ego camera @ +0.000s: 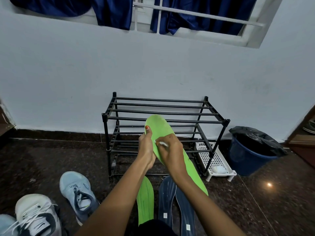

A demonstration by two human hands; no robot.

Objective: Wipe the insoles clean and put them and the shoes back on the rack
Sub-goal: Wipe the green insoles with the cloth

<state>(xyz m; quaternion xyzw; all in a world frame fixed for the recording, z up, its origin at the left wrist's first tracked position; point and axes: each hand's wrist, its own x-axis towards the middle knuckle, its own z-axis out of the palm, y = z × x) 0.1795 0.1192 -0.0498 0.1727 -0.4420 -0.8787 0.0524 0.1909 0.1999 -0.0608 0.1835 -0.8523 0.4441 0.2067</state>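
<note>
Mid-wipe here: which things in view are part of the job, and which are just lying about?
Job: green insole in left hand, wipe in right hand, second green insole, navy insoles, shoes, rack.
Lying about: blue bin, white tray, curtains.

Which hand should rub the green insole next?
Probably right. The right hand pinches the white wipe against the raised green insole, while the left hand grips that insole's edge, steadying it.
</note>
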